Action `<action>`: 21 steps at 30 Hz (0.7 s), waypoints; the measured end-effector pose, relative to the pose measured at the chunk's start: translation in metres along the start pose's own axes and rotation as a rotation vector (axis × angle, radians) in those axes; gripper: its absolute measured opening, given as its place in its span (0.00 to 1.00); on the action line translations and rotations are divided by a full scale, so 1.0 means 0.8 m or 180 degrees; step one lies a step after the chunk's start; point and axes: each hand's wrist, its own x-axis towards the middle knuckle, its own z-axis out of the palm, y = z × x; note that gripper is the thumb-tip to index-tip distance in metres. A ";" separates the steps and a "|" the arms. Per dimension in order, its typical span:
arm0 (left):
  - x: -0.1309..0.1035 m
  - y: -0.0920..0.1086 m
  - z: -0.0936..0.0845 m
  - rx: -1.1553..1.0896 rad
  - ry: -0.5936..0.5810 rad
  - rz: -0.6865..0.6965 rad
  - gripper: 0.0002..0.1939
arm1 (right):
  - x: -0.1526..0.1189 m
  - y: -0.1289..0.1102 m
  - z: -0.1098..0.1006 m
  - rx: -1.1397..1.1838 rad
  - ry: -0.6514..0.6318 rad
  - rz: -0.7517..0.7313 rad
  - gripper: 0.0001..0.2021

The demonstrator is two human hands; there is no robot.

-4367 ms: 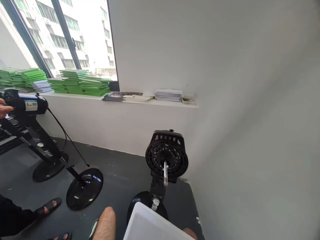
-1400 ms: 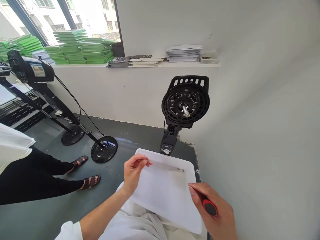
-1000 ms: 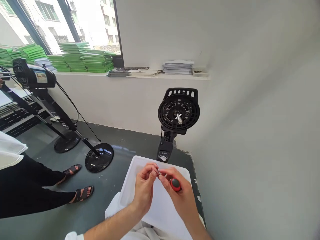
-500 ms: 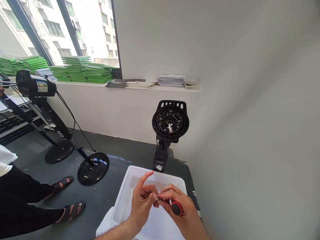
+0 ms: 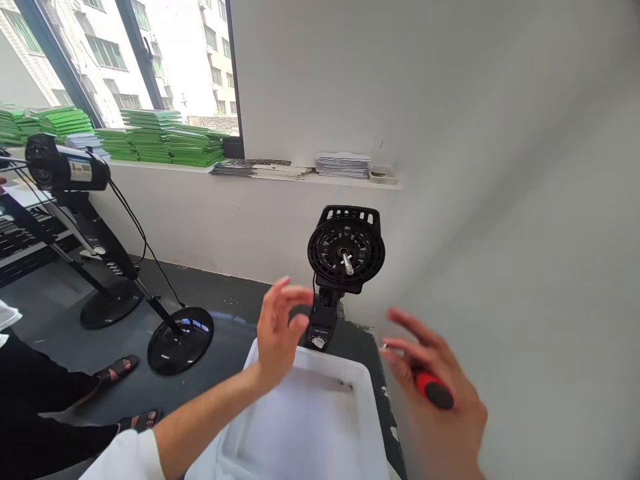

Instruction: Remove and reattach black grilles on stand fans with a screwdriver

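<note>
My left hand [image 5: 277,327] is raised over the far left edge of a white plastic tray [image 5: 373,413], its fingers curved and apart with nothing in them. Right of the tray, my right hand [image 5: 430,387] grips a screwdriver [image 5: 434,390] by its red and black handle; the shaft is hidden. A tiny shiny piece [image 5: 384,346], perhaps a screw, shows at its fingertips. Beyond both hands stands a black fan motor head [image 5: 347,257] without blades or cage, its metal shaft [image 5: 347,264] pointing towards me. A couple of small screws [image 5: 345,384] lie in the tray.
Two more fan stands are on the left, one with a round black base [image 5: 180,340]. A person in dark trousers and sandals [image 5: 117,370] stands there. Green stacks [image 5: 193,147], paper stacks [image 5: 343,165] and a small tray [image 5: 383,175] line the sill. A wall [image 5: 525,233] closes the right side.
My hands were together over the tray and have parted. The left went up and forward and opened; the right moved right and up with the screwdriver.
</note>
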 end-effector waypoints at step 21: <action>0.153 -0.064 0.054 0.0287 -0.0952 0.0779 0.21 | 0.134 0.013 0.024 -0.0617 -0.0146 -0.0303 0.04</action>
